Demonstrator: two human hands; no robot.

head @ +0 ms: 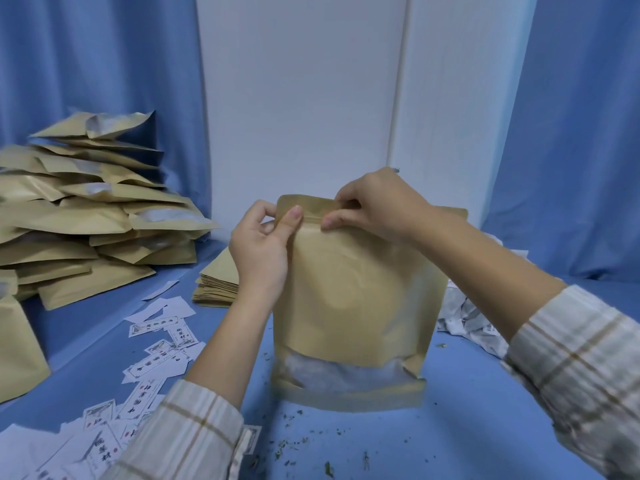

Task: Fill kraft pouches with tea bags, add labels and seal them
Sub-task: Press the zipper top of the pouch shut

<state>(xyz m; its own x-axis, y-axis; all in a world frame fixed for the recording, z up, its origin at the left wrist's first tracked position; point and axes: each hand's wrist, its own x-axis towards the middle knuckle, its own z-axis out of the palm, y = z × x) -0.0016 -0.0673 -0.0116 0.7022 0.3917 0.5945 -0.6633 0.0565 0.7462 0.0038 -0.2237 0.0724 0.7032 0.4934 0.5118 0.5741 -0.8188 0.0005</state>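
**Pressing the zip closed along the pouch top**

While the kraft pouch (pixel 349 299) stands upright on the blue tabletop (pixel 485 410), both hands work its top strip. The left hand (pixel 259 247) pinches the upper left corner, thumb in front and fingers curled behind; the right hand (pixel 374 206) pinches the strip nearer the middle, thumb pressing on the front face, fingers clamped over the top edge. The frosted window low on the pouch shows pale contents, so filling looks done.

To seal well, I would hold the left corner fixed and run the right pinch outward along the zip line in one firm pass, keeping the two tracks aligned and squeezing air out first. Any gap probably means repeating the pass. The pouch base should stay flat so nothing tips.

Printed labels (pixel 152 362) lie scattered at left, near a pile of pouches (pixel 86 209) and a flat stack of empty ones (pixel 216 282). Tea crumbs (pixel 304 434) dot the front.
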